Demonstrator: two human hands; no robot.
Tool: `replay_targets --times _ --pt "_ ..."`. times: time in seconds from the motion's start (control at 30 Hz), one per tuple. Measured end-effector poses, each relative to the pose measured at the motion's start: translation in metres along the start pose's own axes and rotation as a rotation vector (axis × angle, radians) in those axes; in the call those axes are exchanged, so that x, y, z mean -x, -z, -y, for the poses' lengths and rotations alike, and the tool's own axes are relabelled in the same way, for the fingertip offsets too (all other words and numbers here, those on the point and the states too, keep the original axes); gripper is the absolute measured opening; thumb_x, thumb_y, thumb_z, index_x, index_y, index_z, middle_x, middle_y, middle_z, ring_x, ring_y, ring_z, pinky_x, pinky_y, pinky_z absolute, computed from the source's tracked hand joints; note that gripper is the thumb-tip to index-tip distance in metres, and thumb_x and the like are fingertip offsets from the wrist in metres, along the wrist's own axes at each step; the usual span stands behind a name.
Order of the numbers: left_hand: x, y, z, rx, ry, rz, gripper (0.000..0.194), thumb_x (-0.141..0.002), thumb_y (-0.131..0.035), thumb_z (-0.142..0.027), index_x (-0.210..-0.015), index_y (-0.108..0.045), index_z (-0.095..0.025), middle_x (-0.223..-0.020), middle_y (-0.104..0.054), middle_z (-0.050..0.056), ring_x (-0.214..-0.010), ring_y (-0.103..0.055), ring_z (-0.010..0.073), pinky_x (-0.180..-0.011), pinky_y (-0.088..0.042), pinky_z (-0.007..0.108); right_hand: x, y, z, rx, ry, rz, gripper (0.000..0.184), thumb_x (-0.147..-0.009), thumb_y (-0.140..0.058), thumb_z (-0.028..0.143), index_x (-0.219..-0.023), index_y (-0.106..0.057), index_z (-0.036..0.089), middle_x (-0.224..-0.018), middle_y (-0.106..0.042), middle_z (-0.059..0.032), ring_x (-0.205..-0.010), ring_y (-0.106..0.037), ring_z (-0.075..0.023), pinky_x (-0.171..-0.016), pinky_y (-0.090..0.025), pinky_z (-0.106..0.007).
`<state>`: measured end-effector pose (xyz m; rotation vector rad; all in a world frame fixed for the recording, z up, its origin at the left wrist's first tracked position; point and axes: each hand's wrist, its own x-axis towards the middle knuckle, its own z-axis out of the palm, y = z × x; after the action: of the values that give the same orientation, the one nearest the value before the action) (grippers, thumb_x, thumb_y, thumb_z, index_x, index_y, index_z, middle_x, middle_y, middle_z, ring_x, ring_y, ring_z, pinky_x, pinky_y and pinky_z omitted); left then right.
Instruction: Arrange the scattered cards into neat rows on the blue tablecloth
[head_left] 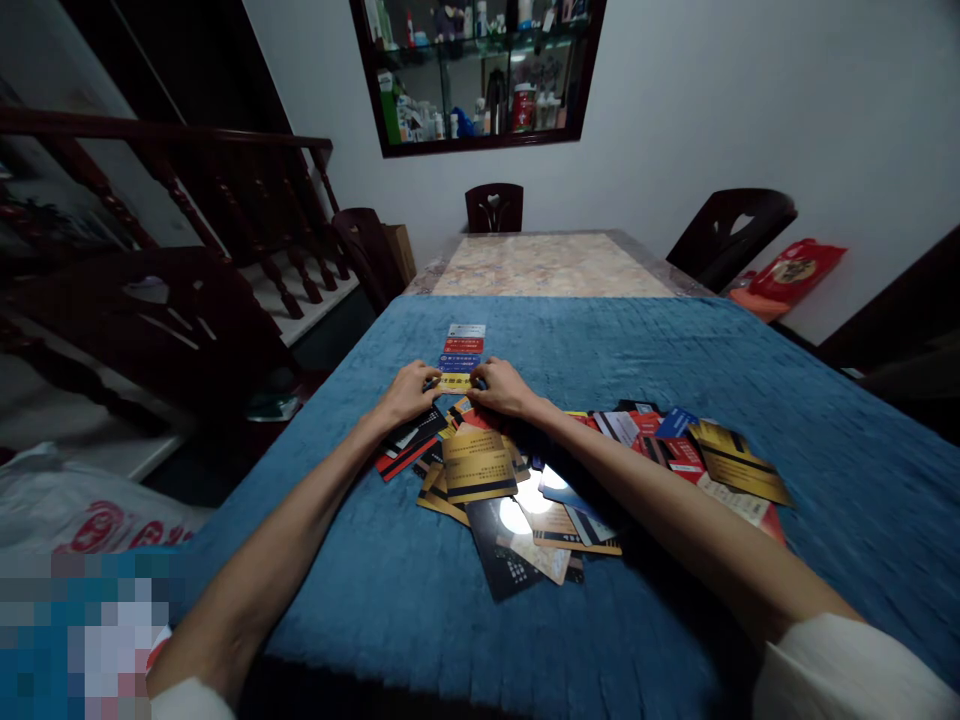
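Observation:
A yellow card [454, 381] lies at the near end of a short column of overlapping cards on the blue cloth. Beyond it in the column come a blue card [460, 362], a red card [464, 345] and a pale card [467, 330]. My left hand [409, 390] has its fingers closed at the yellow card's left edge. At the right edge, my right hand [504, 386] grips the same card. Just nearer to me spreads a loose pile of cards, with a gold card [480, 466] on top and a black card [499, 550] below it.
The blue cloth [360, 600] covers the near part of the table; bare marble top [540, 262] shows beyond. More cards, among them a gold one [739, 465], lie under and past my right forearm. Dark chairs [731, 235] stand around, with a red bag [799, 270] at right.

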<state>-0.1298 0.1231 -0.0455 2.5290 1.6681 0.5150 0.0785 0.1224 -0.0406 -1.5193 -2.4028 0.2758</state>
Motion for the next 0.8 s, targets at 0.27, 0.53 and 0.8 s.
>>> replay_targets --times 0.27,0.53,0.8 --pt "0.022 0.013 -0.025 -0.025 -0.098 -0.109 0.031 -0.088 -0.058 -0.025 -0.114 -0.072 -0.015 -0.112 -0.065 0.012 -0.106 -0.057 0.0286 -0.095 -0.048 0.046 0.016 0.009 -0.006 -0.08 0.103 -0.054 0.035 -0.09 -0.061 0.031 -0.12 -0.07 0.016 -0.116 -0.066 -0.013 -0.103 -0.06 -0.0244 -0.088 -0.044 -0.032" --pt "0.063 0.022 -0.057 0.05 -0.299 -0.121 0.028 -0.088 -0.062 -0.027 -0.114 -0.07 -0.02 -0.115 -0.065 0.01 -0.111 -0.053 0.0278 -0.096 -0.046 0.047 0.057 0.023 -0.013 -0.089 0.336 -0.082 0.029 -0.092 -0.06 0.029 -0.118 -0.069 0.019 -0.116 -0.067 -0.0109 -0.103 -0.052 -0.0257 -0.09 -0.041 -0.039" --pt "0.091 0.034 -0.067 0.067 -0.391 -0.021 0.033 -0.082 -0.069 -0.038 -0.11 -0.069 -0.019 -0.112 -0.064 0.011 -0.107 -0.052 0.0296 -0.092 -0.044 0.048 0.1 0.033 -0.022 -0.119 0.461 -0.106 0.035 -0.095 -0.056 0.038 -0.123 -0.066 0.02 -0.117 -0.065 -0.0127 -0.106 -0.049 -0.0266 -0.091 -0.041 -0.044"
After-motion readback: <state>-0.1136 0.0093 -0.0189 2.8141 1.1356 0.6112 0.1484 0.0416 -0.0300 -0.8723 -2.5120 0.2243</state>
